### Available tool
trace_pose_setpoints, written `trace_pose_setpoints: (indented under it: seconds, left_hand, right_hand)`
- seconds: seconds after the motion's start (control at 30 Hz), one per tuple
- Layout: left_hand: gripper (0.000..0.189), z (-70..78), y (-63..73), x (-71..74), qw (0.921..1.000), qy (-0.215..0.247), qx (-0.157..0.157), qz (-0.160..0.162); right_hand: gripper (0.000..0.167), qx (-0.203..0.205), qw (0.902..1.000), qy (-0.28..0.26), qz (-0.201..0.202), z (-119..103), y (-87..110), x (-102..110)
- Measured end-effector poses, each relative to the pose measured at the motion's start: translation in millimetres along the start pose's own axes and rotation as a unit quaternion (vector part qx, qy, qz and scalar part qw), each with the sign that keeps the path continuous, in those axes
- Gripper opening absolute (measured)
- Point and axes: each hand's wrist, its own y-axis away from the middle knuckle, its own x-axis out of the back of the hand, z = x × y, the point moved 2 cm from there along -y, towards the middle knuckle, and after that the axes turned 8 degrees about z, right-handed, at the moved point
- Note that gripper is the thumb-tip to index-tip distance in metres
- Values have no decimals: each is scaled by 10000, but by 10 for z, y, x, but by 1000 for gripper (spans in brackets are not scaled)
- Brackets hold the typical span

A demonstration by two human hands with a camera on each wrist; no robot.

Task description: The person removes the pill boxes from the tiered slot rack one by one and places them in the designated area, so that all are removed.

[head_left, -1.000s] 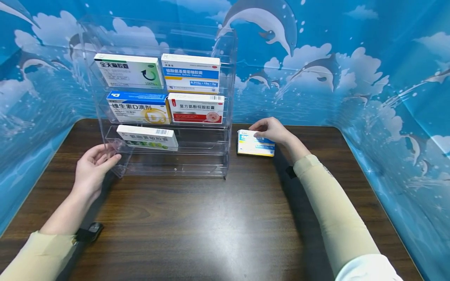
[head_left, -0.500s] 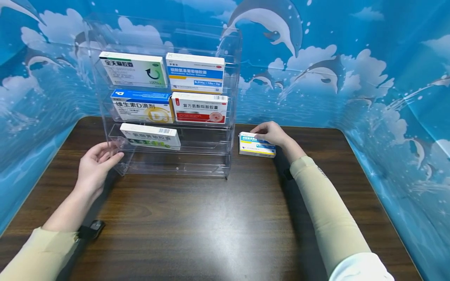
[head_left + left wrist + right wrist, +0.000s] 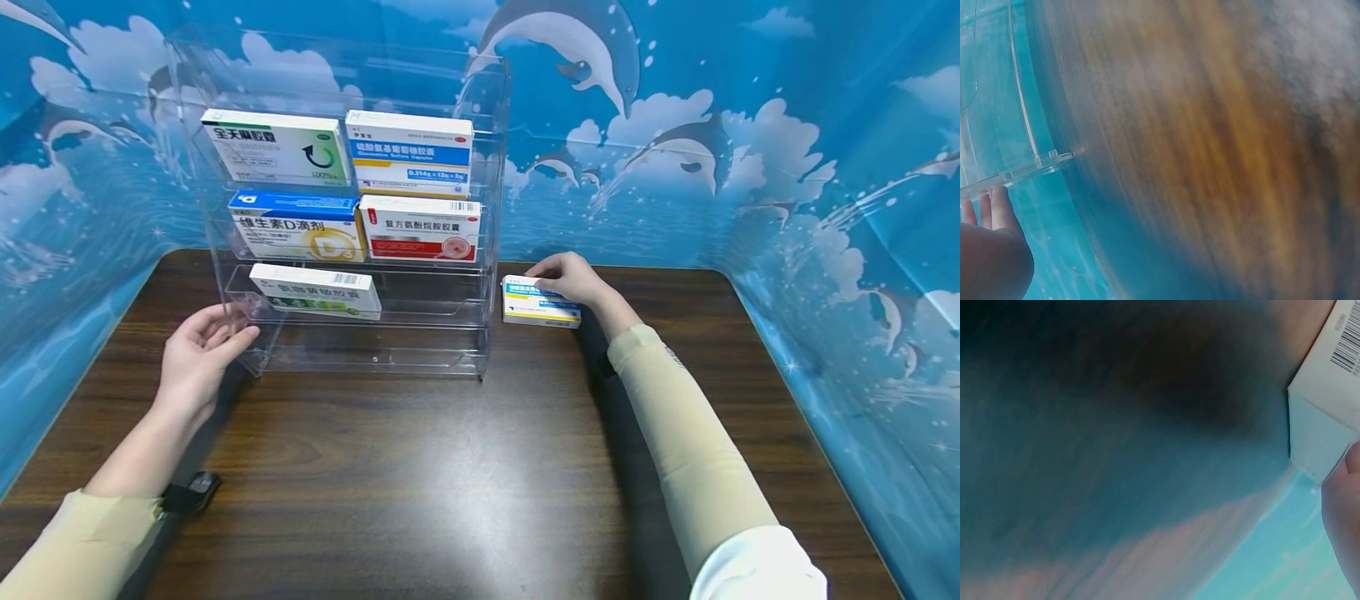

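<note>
In the head view my left hand [image 3: 197,354] holds the lower left side of a clear acrylic display rack [image 3: 375,360], fingers bent and thumb near the front edge. Fingertips [image 3: 1001,200] meet the clear panel in the left wrist view. To the right of the rack, my right hand [image 3: 573,279] grips a white, blue and yellow medicine box [image 3: 542,313] from its upper right. The box faces forward, just beside the rack's right side. A barcode panel and end flap of the medicine box [image 3: 1319,434] show in the right wrist view.
Several medicine boxes stand on the rack's tiers, among them a green-white box [image 3: 277,150], a vitamin D box [image 3: 296,229], a red-white box [image 3: 422,232] and a lower capsule box [image 3: 318,293]. Everything stands on a dark wooden table [image 3: 390,483] before a dolphin-print curtain [image 3: 787,167].
The medicine box in my right hand has tipped so its bottom edge shows, and has shifted slightly left toward the rack. My left hand stays at the rack's side.
</note>
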Motion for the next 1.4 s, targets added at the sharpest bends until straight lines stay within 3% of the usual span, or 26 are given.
trace_pose_setpoints:
  seconds: [0.2, 0.33, 0.5, 0.73, 1.03, 1.4]
  left_hand:
    - [30, -14, -5, -11, 10000, -48, 16, 53]
    - [30, 2, 2, -22, 9999, 144, -69, 49]
    - [30, 8, 12, -23, 9990, 427, -116, 63]
    - [30, -16, 18, -21, 9992, 360, -115, 152]
    - [31, -19, 25, -26, 9991, 336, -110, 221]
    - [32, -7, -6, -14, 9985, 506, -66, 200]
  right_hand:
    - [26, 72, 10000, 24, 55, -27, -3, 18]
    - [27, 185, 9992, -261, 235, -88, 27, 71]
    - [28, 304, 9967, -592, 472, -235, 115, 169]
    - [30, 740, 9900, -906, 790, -505, 297, 304]
    - [26, 1306, 9725, -1419, 1306, -826, 546, 431]
    - [25, 2093, 9402, -2135, 1631, -1222, 888, 449]
